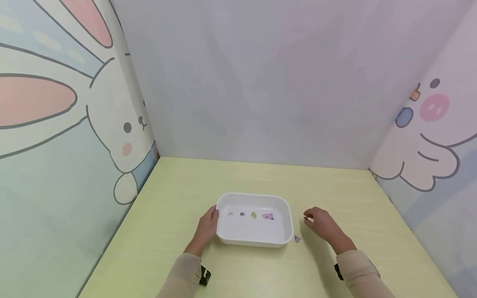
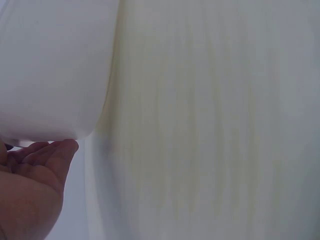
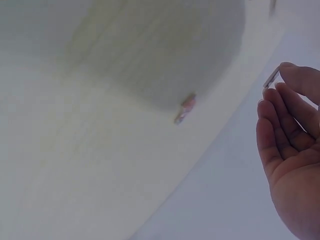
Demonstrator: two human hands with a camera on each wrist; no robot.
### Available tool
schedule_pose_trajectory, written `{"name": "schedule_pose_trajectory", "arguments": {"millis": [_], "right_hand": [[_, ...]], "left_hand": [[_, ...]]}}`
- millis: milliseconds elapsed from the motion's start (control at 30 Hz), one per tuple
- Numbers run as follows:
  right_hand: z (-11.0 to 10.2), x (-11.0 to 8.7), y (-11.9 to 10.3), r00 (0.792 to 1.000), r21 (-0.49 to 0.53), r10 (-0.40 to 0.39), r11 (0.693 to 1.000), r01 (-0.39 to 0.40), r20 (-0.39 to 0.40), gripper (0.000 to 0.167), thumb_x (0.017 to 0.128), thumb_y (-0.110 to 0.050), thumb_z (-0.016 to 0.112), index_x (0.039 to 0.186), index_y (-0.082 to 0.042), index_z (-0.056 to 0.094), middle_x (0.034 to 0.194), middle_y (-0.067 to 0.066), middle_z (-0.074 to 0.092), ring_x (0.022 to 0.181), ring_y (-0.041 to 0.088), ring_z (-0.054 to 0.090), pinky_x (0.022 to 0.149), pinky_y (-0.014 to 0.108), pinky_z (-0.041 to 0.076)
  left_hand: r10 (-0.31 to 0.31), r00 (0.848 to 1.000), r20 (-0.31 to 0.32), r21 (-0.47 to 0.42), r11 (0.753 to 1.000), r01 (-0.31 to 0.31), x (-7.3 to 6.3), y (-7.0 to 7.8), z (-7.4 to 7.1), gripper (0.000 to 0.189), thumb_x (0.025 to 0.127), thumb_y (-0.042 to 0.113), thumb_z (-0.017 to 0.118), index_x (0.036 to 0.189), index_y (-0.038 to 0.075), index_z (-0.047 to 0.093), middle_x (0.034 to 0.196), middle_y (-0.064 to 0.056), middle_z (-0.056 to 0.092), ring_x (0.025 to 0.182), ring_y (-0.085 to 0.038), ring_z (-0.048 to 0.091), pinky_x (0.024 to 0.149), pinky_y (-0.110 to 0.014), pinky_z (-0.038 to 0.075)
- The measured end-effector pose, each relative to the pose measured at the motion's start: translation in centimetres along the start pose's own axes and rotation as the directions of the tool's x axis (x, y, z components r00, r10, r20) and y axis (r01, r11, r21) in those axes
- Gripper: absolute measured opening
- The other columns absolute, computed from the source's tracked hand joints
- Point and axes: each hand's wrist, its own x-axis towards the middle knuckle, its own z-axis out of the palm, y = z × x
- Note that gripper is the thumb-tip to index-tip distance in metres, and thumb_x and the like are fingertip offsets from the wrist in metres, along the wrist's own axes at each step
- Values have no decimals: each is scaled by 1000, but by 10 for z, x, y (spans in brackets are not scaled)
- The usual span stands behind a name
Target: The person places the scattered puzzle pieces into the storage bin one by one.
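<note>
Seemingly, collecting pieces is the step in hand: right of the white tray (image 1: 253, 241), the right hand (image 1: 321, 223) pinches a small flat piece (image 3: 271, 78); the left hand (image 1: 206, 227) grips the tray's left side. Next probably calls for a careful release inside the tray.

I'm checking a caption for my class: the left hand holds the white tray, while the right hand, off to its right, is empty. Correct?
Not quite: the right hand isn't empty. The right wrist view shows it pinching a small thin piece. The left hand does hold the white tray.
</note>
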Motion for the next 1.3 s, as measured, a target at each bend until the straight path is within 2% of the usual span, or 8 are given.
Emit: {"name": "schedule_pose_trajectory", "arguments": {"millis": [367, 600, 800, 1100, 1300], "right_hand": [[-17, 8, -20, 998, 10, -44, 999, 45, -47, 17, 85, 0, 71, 100, 8, 69, 95, 14, 64, 91, 36, 63, 77, 46, 54], [-27, 19, -50, 999, 25, -40, 999, 41, -30, 19, 87, -1, 70, 105, 6, 68, 101, 15, 64, 96, 35, 62, 79, 45, 54], [-25, 34, -79, 995, 13, -94, 995, 94, -19, 17, 87, -2, 70, 103, 4, 69, 98, 11, 64, 95, 32, 63, 78, 42, 54], [-21, 49, -109, 990, 11, -138, 990, 138, 25, 16, 88, -2, 70, 103, 2, 70, 94, 7, 63, 93, 29, 62, 80, 41, 53], [-17, 59, -127, 977, 2, -207, 978, 207, 44, 13, 88, -2, 70, 101, 1, 70, 93, 6, 63, 91, 27, 61, 78, 40, 52]], "left_hand": [[5, 1000, -2, 4, 1000, -5, -2, 1, 0, 43, 106, 21, 38, 140, -4, 47, 135, -23, 53, 122, -40, 51, 102, -55, 39], [2, 1000, -8, 6, 1000, -2, -2, 0, 0, 43, 106, 21, 38, 140, -4, 47, 135, -23, 54, 121, -40, 52, 101, -55, 39], [4, 1000, -14, 0, 1000, -4, -3, 2, 0, 42, 106, 20, 39, 139, -4, 48, 133, -23, 55, 114, -37, 56, 99, -54, 42], [14, 1000, -11, 1, 1000, -14, -4, 3, -1, 42, 106, 19, 39, 138, -5, 48, 133, -23, 55, 117, -39, 54, 100, -55, 40], [13, 1000, -17, 1, 1000, -13, -3, 3, -2, 41, 106, 19, 39, 138, -5, 48, 133, -24, 55, 118, -40, 54, 100, -55, 40]]}}
